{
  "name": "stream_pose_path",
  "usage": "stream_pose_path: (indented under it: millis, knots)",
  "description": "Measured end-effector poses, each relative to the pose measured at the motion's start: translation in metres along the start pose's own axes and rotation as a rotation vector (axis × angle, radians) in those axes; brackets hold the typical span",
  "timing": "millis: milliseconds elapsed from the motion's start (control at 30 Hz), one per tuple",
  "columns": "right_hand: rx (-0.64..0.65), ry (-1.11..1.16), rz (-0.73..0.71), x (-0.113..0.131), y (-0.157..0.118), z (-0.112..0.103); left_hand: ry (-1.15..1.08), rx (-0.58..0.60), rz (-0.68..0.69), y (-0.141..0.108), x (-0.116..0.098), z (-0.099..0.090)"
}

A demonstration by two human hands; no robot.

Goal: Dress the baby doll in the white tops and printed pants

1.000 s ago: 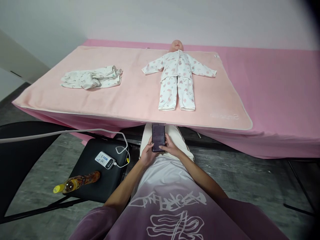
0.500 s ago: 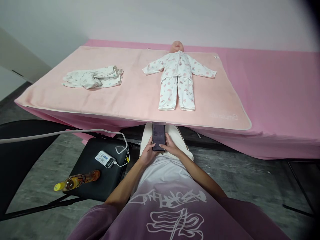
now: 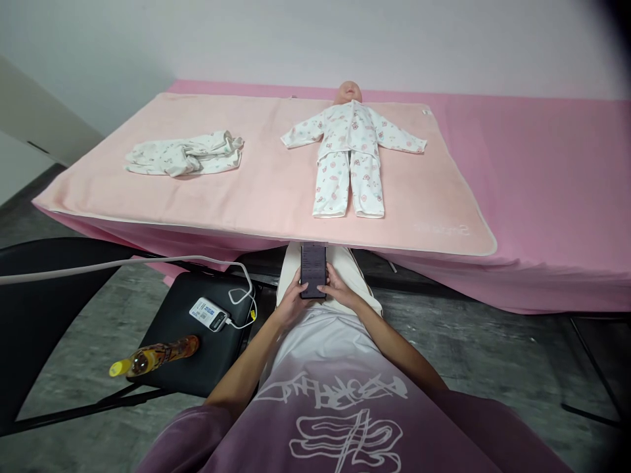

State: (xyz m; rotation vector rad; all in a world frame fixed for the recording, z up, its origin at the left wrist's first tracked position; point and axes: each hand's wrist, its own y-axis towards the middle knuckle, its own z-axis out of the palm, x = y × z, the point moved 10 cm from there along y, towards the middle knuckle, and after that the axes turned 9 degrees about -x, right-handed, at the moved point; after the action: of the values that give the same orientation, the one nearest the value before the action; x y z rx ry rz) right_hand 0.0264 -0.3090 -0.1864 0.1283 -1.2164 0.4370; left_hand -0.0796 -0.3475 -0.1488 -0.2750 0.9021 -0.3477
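Head camera view: a dark phone [image 3: 313, 270] is gripped between two bare hands at the center of the frame, just below the near edge of a pink-covered surface [image 3: 532, 171]. The fingers of the left hand [image 3: 292, 299] close around the phone's left side, while the right hand [image 3: 341, 289] grasps its right side. Both thumbs lie over the lower part of the screen, whose lines of text are too small to read. Cream trousers [image 3: 362, 289] show beneath the phone; a white-to-purple shirt [image 3: 365, 355] with white lettering fills the lower center.

At upper center, a doll [image 3: 349, 135] in a printed white top and matching pants lies on a peach blanket [image 3: 256, 203], its sleeves spread wide. Bunched white printed clothing [image 3: 182, 156] rests on the same blanket at upper left.

At lower left, a black chair [image 3: 219, 351] holds a white power bank [image 3: 210, 314], plugged into a white cable [image 3: 148, 258], and near it a yellow-capped bottle [image 3: 162, 355]. Gray flooring [image 3: 444, 328] extends below the surface at lower right.
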Motion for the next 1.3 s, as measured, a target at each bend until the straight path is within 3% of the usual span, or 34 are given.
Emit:
stream_pose_path:
  millis: [600, 900, 1100, 1300]
  knots:
    - [0.018, -0.038, -0.004, 0.004, -0.003, 0.001, -0.128, -0.009, -0.012, -0.002, -0.001, 0.000]
    - [-0.122, -0.031, -0.042, -0.004, 0.005, -0.003, -0.147, -0.041, -0.003, -0.001, 0.003, 0.003]
    - [-0.051, -0.009, -0.022, -0.003, 0.002, -0.002, -0.174, -0.009, 0.017, 0.004, 0.002, 0.002]
    - [-0.057, 0.001, 0.018, 0.006, -0.001, -0.001, -0.114, -0.061, 0.043, 0.007, 0.006, -0.009]
